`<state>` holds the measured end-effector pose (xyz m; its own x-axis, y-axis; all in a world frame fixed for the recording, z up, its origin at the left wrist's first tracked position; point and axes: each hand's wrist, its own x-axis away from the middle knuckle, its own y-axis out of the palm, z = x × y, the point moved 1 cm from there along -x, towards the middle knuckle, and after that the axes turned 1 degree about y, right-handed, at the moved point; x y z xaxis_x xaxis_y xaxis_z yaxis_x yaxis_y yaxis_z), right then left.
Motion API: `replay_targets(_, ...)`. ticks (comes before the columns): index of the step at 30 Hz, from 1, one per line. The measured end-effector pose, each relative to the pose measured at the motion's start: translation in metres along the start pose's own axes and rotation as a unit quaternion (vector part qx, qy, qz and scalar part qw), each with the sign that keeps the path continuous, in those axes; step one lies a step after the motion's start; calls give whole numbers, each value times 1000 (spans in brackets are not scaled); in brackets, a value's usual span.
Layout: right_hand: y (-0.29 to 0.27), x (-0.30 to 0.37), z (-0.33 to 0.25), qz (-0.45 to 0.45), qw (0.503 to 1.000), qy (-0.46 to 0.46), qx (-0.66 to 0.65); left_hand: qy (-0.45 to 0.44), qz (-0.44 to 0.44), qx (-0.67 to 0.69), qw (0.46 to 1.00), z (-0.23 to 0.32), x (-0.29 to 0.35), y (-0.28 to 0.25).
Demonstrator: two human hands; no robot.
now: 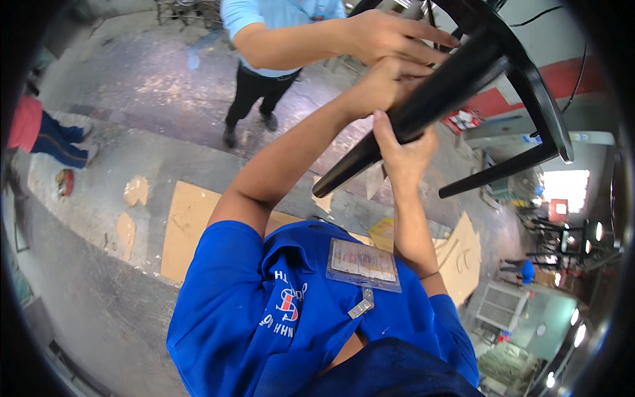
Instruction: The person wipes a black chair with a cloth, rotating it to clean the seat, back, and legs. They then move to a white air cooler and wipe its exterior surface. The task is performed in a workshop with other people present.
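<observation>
A glossy black furniture frame (pixel 544 99) with round, tapering legs is raised in front of me at the upper right; whether it is a chair or a stool I cannot tell. My right hand (pixel 411 155) wraps round its thick near leg (pixel 450 83) from below, thumb along the near side. On the same leg, higher up, my left hand (pixel 382 87) is closed, its fingertips partly hidden. Just above it, a co-worker's hand (pixel 397 38) reaches to the frame with fingers stretched. Another leg (pixel 499 171) sticks out to the right.
The co-worker in a light blue shirt (pixel 278 63) stands opposite me. Flat cardboard sheets (pixel 186 221) lie on the stained concrete floor around my feet. A person in a red top (pixel 26 122) is at the far left. Black furniture (pixel 562 241) stands at the right, with a metal-framed box (pixel 503 306) nearby.
</observation>
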<state>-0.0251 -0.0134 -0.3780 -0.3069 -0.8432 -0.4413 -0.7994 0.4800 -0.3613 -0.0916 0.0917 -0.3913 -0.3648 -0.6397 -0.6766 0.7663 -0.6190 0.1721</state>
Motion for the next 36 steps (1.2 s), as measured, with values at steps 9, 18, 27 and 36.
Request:
replay_targets(9, -7, 24, -10, 94, 995, 8, 41, -23, 212, 4, 977, -23, 5, 35)
replay_targets(18, 21, 48, -35, 23, 998, -52, -3, -10, 140, 332, 933, -4, 38, 17)
replay_targets(27, 40, 52, -56, -13, 993, -52, -109, -108, -60, 377, 918, 21, 158, -29)
replay_targets(36, 36, 40, -65, 7, 995, -47, -88, -148, -11, -8, 989, 33, 199, -22)
